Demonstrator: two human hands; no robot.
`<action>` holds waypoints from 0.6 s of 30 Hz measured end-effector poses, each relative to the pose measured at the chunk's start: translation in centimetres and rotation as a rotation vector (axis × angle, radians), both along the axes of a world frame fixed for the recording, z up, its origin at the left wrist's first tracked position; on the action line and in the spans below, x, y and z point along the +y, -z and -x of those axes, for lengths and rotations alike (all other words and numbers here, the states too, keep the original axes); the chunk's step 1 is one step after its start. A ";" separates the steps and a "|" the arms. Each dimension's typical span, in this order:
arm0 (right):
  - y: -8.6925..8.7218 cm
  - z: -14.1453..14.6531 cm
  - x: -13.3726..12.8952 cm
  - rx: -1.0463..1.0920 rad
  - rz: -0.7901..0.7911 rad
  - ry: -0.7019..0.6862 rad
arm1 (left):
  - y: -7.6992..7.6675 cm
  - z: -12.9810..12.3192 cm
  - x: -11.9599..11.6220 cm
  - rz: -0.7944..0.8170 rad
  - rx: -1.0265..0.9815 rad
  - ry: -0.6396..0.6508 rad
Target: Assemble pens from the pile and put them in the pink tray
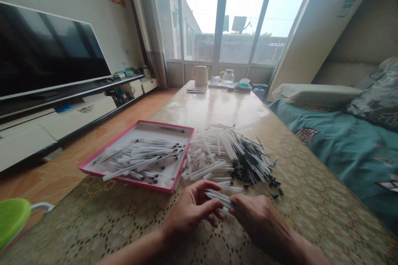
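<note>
Holding a few slim white tubes (221,196) pinched in R hand (258,213) above desk (124,225), toward its near edge, approx. midway b/w L & R edges, w/ long axis running crosswise & L ends pointing into L hand (195,205). Showing L thumb & forefinger parted around those ends, can't tell if touching, w/ L hand nearer pink-rimmed tray (149,187) at desk's L edge. Facing loose tubes (207,169) & dark sticks (248,153) just beyond, toward far edge, w/ R hand nearer the latter

The tray (149,186) lies left of pen parts (209,167).
</note>
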State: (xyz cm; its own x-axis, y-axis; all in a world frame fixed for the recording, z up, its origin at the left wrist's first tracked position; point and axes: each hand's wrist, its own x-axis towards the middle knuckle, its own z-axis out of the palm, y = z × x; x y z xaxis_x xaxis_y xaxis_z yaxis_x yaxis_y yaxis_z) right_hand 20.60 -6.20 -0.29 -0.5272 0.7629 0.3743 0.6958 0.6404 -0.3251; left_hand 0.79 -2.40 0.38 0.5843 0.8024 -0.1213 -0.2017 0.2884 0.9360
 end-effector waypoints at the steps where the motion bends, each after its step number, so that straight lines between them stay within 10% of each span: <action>1: -0.2 0.1 -0.1 0.017 0.018 -0.021 | 0.2 0.0 0.1 0.012 -0.021 -0.001; 11: -1.6 -3.1 -0.1 0.362 0.464 0.213 | -0.1 0.8 0.8 0.114 -0.070 -0.224; 18: -1.1 -3.1 0.2 0.364 0.460 0.158 | 0.2 0.9 1.0 0.101 -0.067 -0.263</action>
